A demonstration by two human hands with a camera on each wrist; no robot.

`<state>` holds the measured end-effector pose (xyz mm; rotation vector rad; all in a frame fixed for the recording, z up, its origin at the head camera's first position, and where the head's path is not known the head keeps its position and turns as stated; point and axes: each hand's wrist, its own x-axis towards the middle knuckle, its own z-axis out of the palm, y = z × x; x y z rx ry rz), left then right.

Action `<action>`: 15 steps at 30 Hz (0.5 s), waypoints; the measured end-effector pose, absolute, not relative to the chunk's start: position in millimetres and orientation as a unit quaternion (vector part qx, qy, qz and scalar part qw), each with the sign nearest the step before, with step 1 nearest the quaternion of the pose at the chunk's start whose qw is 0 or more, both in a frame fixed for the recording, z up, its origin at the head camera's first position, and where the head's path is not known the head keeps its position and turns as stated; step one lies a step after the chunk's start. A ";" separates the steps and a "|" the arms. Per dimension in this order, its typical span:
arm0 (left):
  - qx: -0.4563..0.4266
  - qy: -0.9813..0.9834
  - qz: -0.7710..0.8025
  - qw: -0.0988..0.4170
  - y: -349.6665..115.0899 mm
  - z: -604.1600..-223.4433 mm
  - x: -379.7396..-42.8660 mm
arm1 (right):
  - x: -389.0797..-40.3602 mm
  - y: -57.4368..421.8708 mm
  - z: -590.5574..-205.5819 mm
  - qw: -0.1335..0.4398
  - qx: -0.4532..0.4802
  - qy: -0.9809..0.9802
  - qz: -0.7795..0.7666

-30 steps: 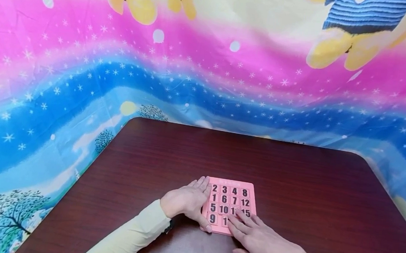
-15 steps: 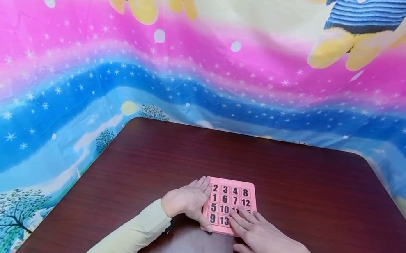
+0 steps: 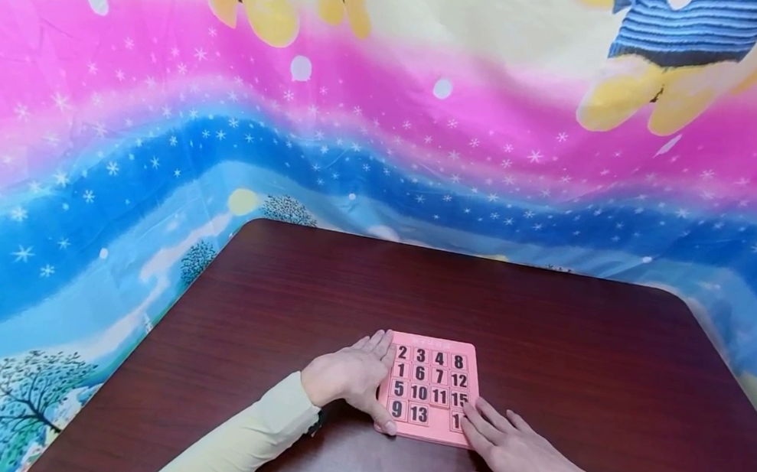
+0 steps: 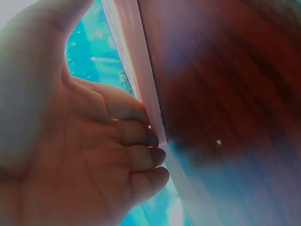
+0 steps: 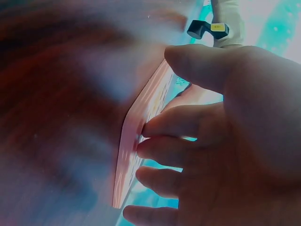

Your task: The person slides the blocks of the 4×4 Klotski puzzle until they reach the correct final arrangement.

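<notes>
A pink number slide puzzle (image 3: 430, 434) lies flat on the table, its black-numbered tiles in rows. In the bottom row, a bare pink slot (image 3: 439, 418) separates the 13 tile (image 3: 418, 414) from the tile (image 3: 457, 421) at the right corner, whose number is partly covered. My left hand (image 3: 355, 376) rests along the puzzle's left side, thumb at the near corner and fingers extended toward the far one. With fingers outstretched, my right hand (image 3: 524, 459) touches the lower right of the puzzle, fingertips over the corner tile. Its thumb points left, off the board.
The dark brown wooden table (image 3: 318, 283) surrounds the puzzle. Behind it and at both sides hangs a colourful printed curtain (image 3: 362, 127). In the right wrist view, a small black device (image 5: 207, 29) with a yellow label sits by the other sleeve.
My right hand has slid right from the puzzle's lower middle to its right edge, uncovering the 11 and 13 tiles and the bare slot. My left hand stays in place.
</notes>
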<state>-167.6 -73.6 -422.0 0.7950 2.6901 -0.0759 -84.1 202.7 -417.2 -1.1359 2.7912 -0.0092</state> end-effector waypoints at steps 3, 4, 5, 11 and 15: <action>0.278 0.945 -0.023 0.167 -73.5 -422.2 -167.3 | -81.8 203.0 -417.7 0.064 -0.373 0.926 0.002; 0.278 0.946 -0.021 0.167 -73.6 -422.0 -166.9 | -81.5 202.7 -417.9 0.065 -0.372 0.926 0.002; 0.277 0.946 -0.018 0.168 -73.7 -422.1 -166.6 | -81.3 202.0 -418.1 0.071 -0.370 0.926 0.002; 0.280 0.945 -0.017 0.166 -74.2 -422.0 -167.2 | -81.6 195.3 -419.7 0.076 -0.373 0.925 0.000; 0.284 0.945 -0.020 0.164 -73.8 -421.8 -167.5 | -81.5 190.1 -421.0 0.053 -0.390 0.919 0.006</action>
